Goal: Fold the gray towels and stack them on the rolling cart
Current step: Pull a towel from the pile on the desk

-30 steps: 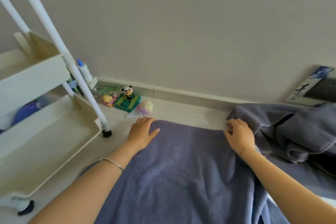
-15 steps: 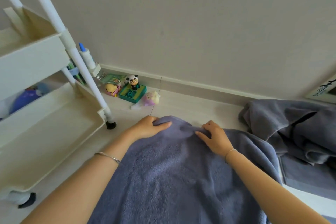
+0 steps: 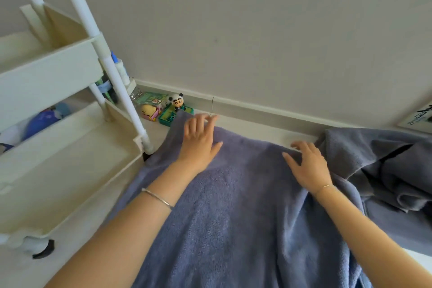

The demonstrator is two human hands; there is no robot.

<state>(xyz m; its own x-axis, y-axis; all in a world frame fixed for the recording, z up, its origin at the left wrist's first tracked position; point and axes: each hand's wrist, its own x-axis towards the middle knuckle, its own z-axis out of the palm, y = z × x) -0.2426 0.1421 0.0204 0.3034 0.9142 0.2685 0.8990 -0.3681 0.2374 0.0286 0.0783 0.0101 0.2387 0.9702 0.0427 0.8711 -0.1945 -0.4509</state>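
Two grips press flat, fingers spread, holding nothing: left grip by the far-left corner of the gray towel, right grip at its far-right edge. The towel lies spread on the floor, with the rolling cart just beside it on the left and heaped towels on the right.

A plain pale wall fills the upper half under soft, even light. A baseboard slants from 10 o'clock to 3 o'clock above a pale floor. At 11 o'clock stand a panda figure, a green box and a yellow toy. A framed picture leans at 3 o'clock.
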